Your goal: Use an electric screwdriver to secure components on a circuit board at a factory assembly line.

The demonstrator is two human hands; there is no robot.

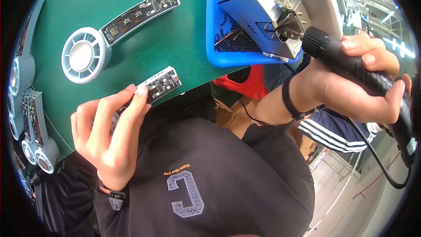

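Observation:
My left hand is closed on a handheld fan's handle part, pinched between thumb and fingers, with its circuit board facing up. The other end of that part is hidden behind my hand. My right hand is wrapped round a black electric screwdriver, held slanted, its bit reaching the metal pickup of a silver screw feeder. Whether a screw sits on the bit is too small to tell. A white handheld fan with an exposed circuit board lies on the green table beyond my left hand.
The feeder stands in a blue tray with many dark screws. Several light-blue fan bodies line the table's left side. A red plastic object sits below the tray. The screwdriver's cable hangs at the right.

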